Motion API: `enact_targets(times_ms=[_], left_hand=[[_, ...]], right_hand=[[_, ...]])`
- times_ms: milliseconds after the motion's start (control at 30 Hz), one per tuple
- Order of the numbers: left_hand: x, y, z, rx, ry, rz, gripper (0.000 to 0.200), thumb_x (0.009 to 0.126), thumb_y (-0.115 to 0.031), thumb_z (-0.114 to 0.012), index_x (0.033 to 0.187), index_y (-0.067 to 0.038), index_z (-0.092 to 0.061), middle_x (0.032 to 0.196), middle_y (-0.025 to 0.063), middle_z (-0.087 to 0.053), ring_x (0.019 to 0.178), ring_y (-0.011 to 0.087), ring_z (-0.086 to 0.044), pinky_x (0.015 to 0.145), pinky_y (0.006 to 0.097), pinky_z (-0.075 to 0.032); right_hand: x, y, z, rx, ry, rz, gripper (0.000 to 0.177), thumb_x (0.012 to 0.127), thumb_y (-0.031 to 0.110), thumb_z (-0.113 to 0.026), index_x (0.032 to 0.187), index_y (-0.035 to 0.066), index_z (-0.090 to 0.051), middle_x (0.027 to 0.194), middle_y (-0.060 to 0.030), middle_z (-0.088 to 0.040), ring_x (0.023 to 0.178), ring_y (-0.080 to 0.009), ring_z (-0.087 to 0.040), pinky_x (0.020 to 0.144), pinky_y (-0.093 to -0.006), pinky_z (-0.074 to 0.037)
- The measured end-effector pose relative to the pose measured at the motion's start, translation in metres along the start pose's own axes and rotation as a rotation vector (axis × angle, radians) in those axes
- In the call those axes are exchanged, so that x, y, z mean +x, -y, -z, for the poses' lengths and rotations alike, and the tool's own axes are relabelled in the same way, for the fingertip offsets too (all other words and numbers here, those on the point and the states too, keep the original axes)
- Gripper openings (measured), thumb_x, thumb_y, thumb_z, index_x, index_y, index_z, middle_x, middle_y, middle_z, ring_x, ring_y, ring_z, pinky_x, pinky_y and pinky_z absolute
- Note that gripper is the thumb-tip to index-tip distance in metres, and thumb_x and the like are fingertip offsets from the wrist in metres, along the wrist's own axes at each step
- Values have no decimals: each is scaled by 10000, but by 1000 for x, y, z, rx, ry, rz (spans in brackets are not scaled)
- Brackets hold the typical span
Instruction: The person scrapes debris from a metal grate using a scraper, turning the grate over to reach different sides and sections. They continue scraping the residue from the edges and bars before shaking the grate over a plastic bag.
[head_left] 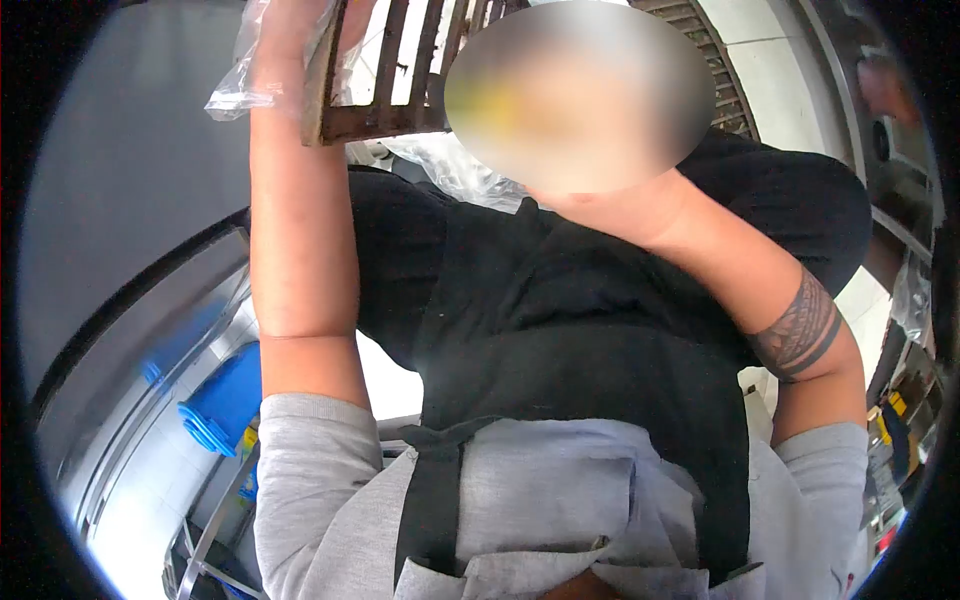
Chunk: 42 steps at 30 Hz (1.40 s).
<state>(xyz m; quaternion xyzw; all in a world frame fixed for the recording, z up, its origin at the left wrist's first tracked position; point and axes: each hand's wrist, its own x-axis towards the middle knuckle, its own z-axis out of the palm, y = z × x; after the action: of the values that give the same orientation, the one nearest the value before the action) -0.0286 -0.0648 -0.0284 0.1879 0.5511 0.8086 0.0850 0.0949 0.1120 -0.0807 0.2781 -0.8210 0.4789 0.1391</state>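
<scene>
The left hand (290,40), in a clear plastic glove, grips the corner edge of a rusty grate (400,70) that extends to its right. The right hand is hidden in blur, so I cannot tell its grip. Well below the left hand is a blue stack of tubs (225,410), contents unseen.

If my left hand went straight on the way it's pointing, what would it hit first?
The rusty grate. Your gloved left hand is already at its edge and seems to grip it.

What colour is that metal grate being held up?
Rusty brown. The head view shows the metal grate, held by the left hand in clear plastic.
</scene>
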Motion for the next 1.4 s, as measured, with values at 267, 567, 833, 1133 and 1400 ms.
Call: enact_targets(times_ms=[267,567,833,1133,1400], left_hand=[[0,4,14,19,-49,-9,640,658,89,-453,1286,119,-575,1188,179,-662,1129,261,-636,1035,308,-493],[-3,3,13,95,-85,-13,670,643,82,-444,1301,132,-557,1225,189,-647,1157,279,-616,1079,313,-461],[3,11,24,-146,-135,21,676,645,81,-441,1311,126,-550,1229,183,-642,1158,268,-609,1077,305,-455],[5,23,26,-168,-166,10,664,673,93,-442,1329,118,-543,1249,187,-638,1166,263,-612,1068,301,-461],[-5,0,-2,97,-125,4,664,689,85,-445,1347,116,-530,1257,194,-633,1178,265,-608,1072,300,-459]], right_hand=[[-46,-26,-43,364,-243,-361,93,784,65,-739,810,4,-675,824,-100,-661,735,-206,-655,687,-325,-527],[-56,-45,-45,937,-98,-800,94,864,28,-766,901,12,-681,765,-23,-640,556,-68,-530,486,-244,-391],[-43,-16,-31,934,-131,-962,107,879,25,-750,933,-10,-664,776,-87,-679,477,-62,-477,419,-233,-307],[-38,5,-25,1172,-279,-1149,127,843,10,-758,814,8,-635,744,-115,-668,436,-79,-461,383,-254,-292],[-46,-3,-27,1381,-236,-1259,186,878,59,-717,956,7,-556,818,-164,-676,438,-102,-442,380,-254,-287]])
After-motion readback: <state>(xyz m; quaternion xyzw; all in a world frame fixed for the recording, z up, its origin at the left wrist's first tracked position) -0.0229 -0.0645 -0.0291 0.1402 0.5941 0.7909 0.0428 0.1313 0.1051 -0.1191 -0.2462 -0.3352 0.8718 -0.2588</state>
